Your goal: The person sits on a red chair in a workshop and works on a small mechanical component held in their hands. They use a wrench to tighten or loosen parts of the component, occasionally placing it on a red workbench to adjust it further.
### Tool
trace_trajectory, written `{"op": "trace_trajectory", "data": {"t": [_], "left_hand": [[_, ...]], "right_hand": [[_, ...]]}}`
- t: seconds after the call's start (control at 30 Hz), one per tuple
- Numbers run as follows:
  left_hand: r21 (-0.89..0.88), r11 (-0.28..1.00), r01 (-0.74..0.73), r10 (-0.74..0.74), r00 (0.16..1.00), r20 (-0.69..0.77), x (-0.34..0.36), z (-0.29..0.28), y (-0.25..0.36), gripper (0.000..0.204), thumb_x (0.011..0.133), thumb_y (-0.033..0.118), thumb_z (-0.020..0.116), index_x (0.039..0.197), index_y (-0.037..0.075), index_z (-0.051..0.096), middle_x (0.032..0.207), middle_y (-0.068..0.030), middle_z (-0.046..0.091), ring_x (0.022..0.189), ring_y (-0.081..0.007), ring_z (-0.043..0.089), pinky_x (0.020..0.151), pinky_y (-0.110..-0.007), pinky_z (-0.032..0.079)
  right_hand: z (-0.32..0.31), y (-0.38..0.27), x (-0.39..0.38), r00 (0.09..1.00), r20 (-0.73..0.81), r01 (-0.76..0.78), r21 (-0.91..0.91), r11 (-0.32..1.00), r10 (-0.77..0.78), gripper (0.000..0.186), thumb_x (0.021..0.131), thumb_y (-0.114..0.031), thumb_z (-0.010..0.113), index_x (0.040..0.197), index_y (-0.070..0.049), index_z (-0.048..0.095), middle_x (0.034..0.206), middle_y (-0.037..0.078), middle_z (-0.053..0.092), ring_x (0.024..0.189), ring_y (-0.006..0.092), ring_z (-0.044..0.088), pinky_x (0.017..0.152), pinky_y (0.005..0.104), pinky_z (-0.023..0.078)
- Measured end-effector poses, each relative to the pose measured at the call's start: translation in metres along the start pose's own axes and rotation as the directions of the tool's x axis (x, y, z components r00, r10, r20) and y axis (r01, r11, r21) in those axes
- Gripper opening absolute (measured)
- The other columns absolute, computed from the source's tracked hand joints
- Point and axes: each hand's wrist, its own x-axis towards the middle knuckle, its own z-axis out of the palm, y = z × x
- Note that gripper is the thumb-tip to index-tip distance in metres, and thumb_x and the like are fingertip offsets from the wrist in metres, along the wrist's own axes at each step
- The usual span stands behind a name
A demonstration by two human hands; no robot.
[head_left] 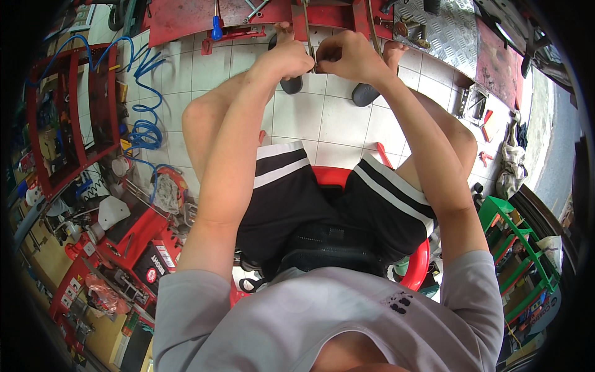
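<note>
Both of my hands meet at the top middle, in front of a red metal stand. My left hand (289, 61) is closed, its fingertips at the lower end of a thin brownish metal strip (308, 31). Just beside it, my right hand (352, 57) has its fingers curled in a pinch, nearly touching the left. Whatever small part lies between the fingertips is too small and covered to name. A second thin metal strip (373, 26) rises behind my right hand, by a red upright (361, 18).
A blue-handled screwdriver (216, 28) and wrenches (255, 10) lie on the red platform (180, 22). Right of the hands is a chequered metal plate (443, 37). A coiled blue hose (145, 133) hangs by a red frame (75, 118) at left. I sit on a red stool (423, 263); a green rack (520, 226) stands right.
</note>
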Motion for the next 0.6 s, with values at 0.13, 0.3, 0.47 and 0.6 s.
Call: {"op": "trace_trajectory", "data": {"t": [0.13,0.3,0.47,0.6], "left_hand": [[0.011,0.942,0.335,-0.335,0.942,0.011,-0.009,-0.015,0.058,0.008,0.095,0.001,0.048,0.101,-0.001,0.053,0.091,0.0012,0.051,0.082,-0.0086,0.049,0.081,-0.022,0.043],[-0.213,0.877,0.43,-0.438,0.899,0.01,-0.014,-0.02,0.065,0.012,0.094,0.001,0.049,0.105,-0.001,0.054,0.092,0.0012,0.052,0.083,-0.0093,0.05,0.081,-0.023,0.043],[-0.315,0.866,0.388,-0.414,0.91,-0.015,-0.016,-0.018,0.064,0.013,0.092,-0.001,0.048,0.103,-0.001,0.055,0.091,0.0008,0.053,0.084,-0.0096,0.049,0.078,-0.024,0.043],[-0.387,0.833,0.396,-0.433,0.901,-0.007,-0.019,-0.022,0.069,0.011,0.09,0.0,0.047,0.097,0.0,0.056,0.086,0.0003,0.052,0.079,-0.011,0.047,0.071,-0.027,0.04]], "right_hand": [[0.003,0.008,0.0,0.995,-0.002,-0.103,0.03,0.994,0.103,0.025,0.072,-0.019,0.065,0.089,-0.003,0.074,0.082,0.013,0.072,0.076,0.0225,0.069,0.075,0.0325,0.053],[0.004,0.007,0.002,0.943,-0.01,-0.32,0.228,0.919,0.331,0.027,0.071,-0.023,0.065,0.089,-0.005,0.076,0.086,0.012,0.073,0.08,0.0252,0.068,0.079,0.0351,0.053],[0.005,0.009,0.002,0.97,0.075,-0.236,0.072,0.969,0.23,0.029,0.071,-0.027,0.07,0.09,-0.006,0.076,0.087,0.011,0.073,0.08,0.0254,0.068,0.08,0.0343,0.053],[0.005,0.01,0.002,0.974,0.076,-0.219,0.077,0.973,0.213,0.03,0.071,-0.027,0.072,0.091,-0.005,0.076,0.088,0.013,0.073,0.081,0.0259,0.069,0.081,0.0342,0.054]]}}
